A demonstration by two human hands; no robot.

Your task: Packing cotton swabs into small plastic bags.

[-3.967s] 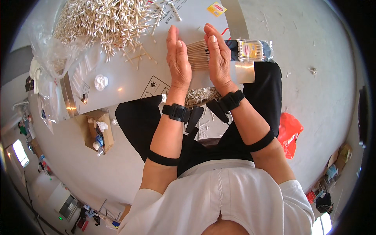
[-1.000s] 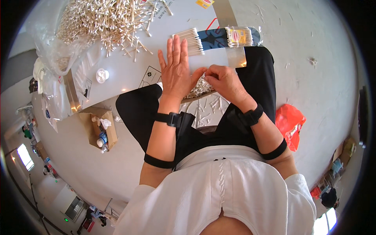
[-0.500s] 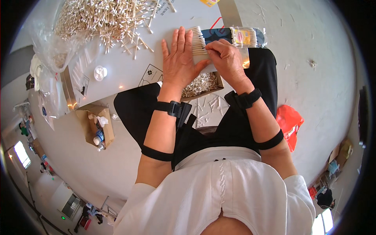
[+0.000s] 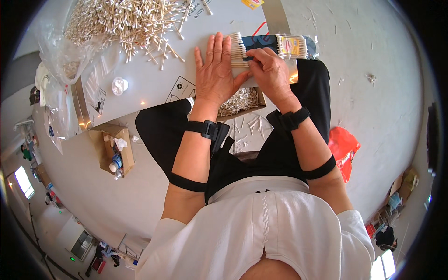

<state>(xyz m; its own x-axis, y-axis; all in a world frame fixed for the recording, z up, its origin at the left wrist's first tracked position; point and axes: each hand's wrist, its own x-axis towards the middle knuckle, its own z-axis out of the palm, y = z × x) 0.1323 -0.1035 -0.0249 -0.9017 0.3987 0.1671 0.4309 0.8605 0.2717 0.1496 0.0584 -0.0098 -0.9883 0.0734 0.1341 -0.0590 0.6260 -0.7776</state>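
The left hand (image 4: 214, 74) is lying flat, fingers straight, the right hand (image 4: 272, 72) is holding its fingers curled, gripping what I cannot tell, and both are resting at the swab row (image 4: 238, 46) on the table (image 4: 151, 86), where light, even pressure should be keeping the tips level beside the strip (image 4: 258, 42).

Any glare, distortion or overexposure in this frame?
Head view: glare at the lower end of the right-side silver metallic strip; head view: white rectangular window at far left washed out; head view: black fisheye corners, edges bending toward the rim; head view: bare left hand and bare right hand fairly sharp.
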